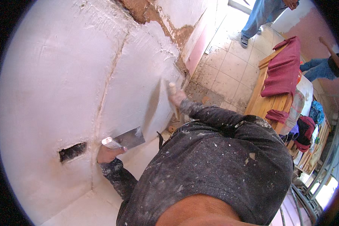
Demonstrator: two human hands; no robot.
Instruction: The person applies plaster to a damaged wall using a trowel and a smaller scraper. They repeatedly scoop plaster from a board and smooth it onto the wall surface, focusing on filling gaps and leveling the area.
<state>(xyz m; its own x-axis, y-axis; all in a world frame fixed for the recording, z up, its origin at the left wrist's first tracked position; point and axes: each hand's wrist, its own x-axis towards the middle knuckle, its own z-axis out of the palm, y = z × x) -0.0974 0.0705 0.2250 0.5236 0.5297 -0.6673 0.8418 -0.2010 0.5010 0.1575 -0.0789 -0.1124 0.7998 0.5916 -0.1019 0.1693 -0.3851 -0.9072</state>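
My left hand [110, 153] is closed around the plaster-coated handle of a flat rectangular trowel [131, 138]. Its grey metal blade points right, in front of the pale plastered wall [60, 86]. Farther along the wall, my right hand [177, 98] grips the whitish handle of a second trowel [172, 89]. That tool is seen nearly edge-on, close to the wall, and a shadow falls beside it; whether it touches the surface I cannot tell. A rectangular hole [72, 152] opens in the wall to the left of my left hand. My dark sleeves are spattered with plaster.
Bare brown patches [139, 10] break the wall's far edge. A wooden bench [258, 96] with dark red cloth [282, 69] stands right, beside piled clothes [306, 130]. A person in jeans [261, 17] stands on the tiled floor [229, 67]; another person [320, 69] is at far right.
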